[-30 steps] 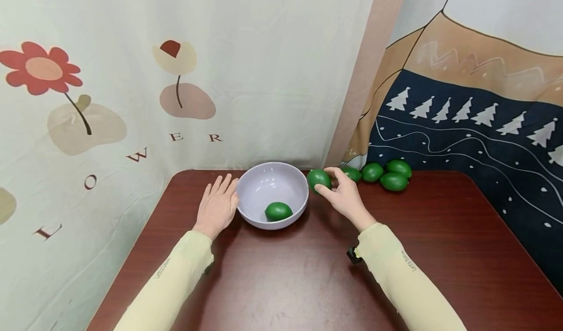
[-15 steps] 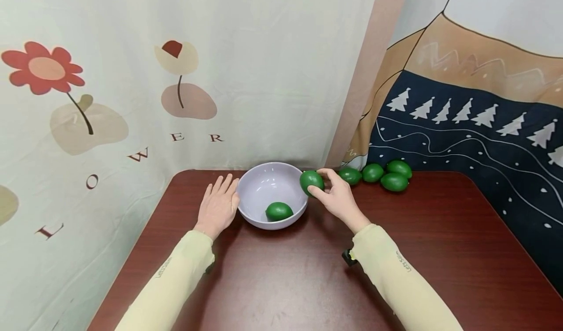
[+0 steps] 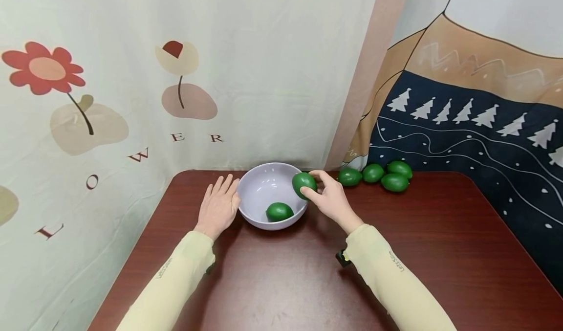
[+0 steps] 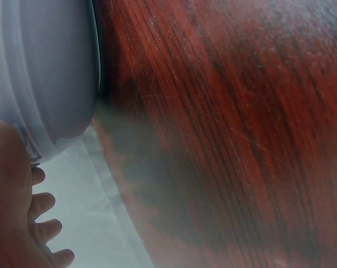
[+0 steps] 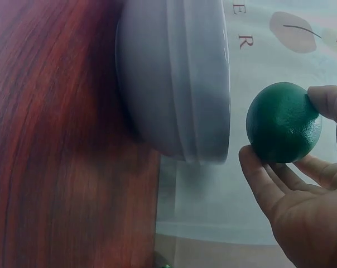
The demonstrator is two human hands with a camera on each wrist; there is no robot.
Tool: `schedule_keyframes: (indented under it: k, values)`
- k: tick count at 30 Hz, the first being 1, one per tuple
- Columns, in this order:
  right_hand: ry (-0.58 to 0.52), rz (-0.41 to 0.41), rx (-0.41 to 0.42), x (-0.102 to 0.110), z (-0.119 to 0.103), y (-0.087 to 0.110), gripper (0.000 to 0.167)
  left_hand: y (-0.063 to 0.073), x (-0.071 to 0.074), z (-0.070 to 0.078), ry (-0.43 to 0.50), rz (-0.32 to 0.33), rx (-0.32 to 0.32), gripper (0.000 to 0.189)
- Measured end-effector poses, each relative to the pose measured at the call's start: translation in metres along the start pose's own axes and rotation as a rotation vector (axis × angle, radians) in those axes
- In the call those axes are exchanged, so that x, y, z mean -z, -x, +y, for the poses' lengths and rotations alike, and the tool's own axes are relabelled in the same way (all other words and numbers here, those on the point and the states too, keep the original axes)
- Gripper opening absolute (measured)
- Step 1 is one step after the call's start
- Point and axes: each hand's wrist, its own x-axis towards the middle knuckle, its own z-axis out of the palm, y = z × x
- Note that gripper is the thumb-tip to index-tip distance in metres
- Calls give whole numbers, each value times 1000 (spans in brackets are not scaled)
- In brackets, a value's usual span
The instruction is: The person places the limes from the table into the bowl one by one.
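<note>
A pale lavender bowl [image 3: 259, 194] stands near the table's back edge, with one green lime [image 3: 279, 212] lying inside it. My right hand [image 3: 332, 196] pinches another lime [image 3: 304, 185] between thumb and fingers, over the bowl's right rim. The right wrist view has this held lime [image 5: 284, 123] above the rim, apart from the bowl wall [image 5: 174, 78]. On the other side, my left hand [image 3: 217, 206] rests against the bowl with its fingers straight. In the left wrist view the thumb side of the left hand [image 4: 12, 195] touches the bowl's outer wall [image 4: 51, 67].
Several more limes [image 3: 374, 173] lie in a group along the back edge, right of the bowl. The dark red wooden table [image 3: 281, 282] ends at a printed curtain [image 3: 281, 77] behind it.
My right hand has moved left with the held lime, from beside the bowl to over its right rim. The left hand and the bowl stay in place.
</note>
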Motion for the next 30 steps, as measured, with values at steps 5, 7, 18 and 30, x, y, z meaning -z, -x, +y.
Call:
schedule_keyframes:
  k: [5, 7, 18, 30]
  values:
    - [-2, 4, 16, -6, 0, -2, 42, 0, 1, 1, 2, 3, -1, 55]
    - [-3, 7, 18, -9, 0, -3, 41, 0, 2, 1, 3, 2, -1, 54]
    - [-24, -1, 30, -20, -5, -3, 43, 2, 2, 2, 16, 31, -9, 53]
    - [-40, -7, 25, -32, -7, -6, 39, 1, 1, 1, -1, 17, -5, 53]
